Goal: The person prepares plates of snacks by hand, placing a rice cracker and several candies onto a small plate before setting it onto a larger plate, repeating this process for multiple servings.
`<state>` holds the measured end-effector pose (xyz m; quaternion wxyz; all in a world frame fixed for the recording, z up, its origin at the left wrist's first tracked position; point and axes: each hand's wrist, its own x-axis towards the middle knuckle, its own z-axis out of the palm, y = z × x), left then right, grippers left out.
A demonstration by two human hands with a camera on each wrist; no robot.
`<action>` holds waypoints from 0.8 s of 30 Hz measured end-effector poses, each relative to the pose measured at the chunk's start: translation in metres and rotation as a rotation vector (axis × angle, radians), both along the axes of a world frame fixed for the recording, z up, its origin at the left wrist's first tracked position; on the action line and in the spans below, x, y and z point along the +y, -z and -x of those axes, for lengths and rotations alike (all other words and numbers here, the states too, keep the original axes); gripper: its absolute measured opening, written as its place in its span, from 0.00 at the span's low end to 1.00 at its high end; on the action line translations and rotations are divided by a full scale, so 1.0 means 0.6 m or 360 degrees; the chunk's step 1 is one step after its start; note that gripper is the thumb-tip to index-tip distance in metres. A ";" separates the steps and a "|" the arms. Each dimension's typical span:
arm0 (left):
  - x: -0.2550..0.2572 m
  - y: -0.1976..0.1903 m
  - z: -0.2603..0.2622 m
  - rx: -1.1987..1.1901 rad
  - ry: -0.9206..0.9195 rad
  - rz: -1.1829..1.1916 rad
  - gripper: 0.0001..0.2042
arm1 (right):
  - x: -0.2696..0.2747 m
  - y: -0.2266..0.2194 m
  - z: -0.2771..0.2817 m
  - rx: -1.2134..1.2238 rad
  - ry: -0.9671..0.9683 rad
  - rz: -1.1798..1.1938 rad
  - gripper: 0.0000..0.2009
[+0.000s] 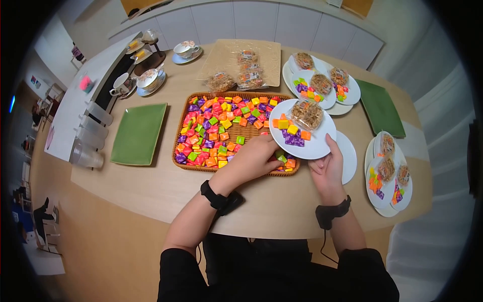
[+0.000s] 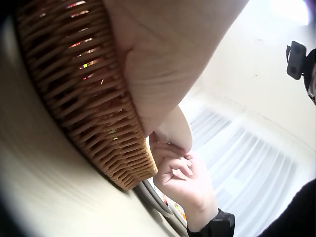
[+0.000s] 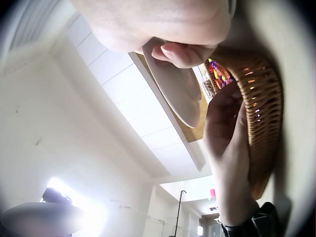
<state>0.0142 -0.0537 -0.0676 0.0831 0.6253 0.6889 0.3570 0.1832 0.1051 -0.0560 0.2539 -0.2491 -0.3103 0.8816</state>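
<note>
In the head view my right hand [image 1: 327,168] holds a white plate [image 1: 314,147] by its near right rim, thumb on top and fingers curled beneath. On the plate sit a clear-wrapped granola cluster [image 1: 306,114] and several orange, yellow and purple wrapped candies [image 1: 293,133]. My left hand [image 1: 254,158] reaches over the front right of a wicker basket [image 1: 201,165] full of bright wrapped candies. Its fingertips go under the plate's left edge, close to a green candy, and I cannot tell whether they pinch one. The right wrist view shows the plate's underside [image 3: 175,91] tilted above the basket.
Another white plate [image 1: 347,157] lies right of the right hand. Filled plates stand on larger dishes [image 1: 370,189] at the right and back right. Green plates [image 1: 138,133] flank the basket. Behind it, a brown tray [image 1: 221,55] bears wrapped clusters; teacups [image 1: 186,49] stand back left.
</note>
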 end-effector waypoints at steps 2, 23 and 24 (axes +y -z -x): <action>0.001 0.005 0.002 -0.0199 0.0125 -0.0030 0.21 | -0.004 -0.004 -0.001 -0.0006 0.0027 0.0012 0.11; 0.001 0.012 0.007 -0.0078 0.0148 0.0095 0.13 | 0.008 0.017 -0.001 0.0050 0.0034 -0.0009 0.12; 0.000 0.010 0.006 -0.0083 0.0144 0.0113 0.12 | 0.009 0.017 0.000 0.0032 0.0029 -0.0028 0.12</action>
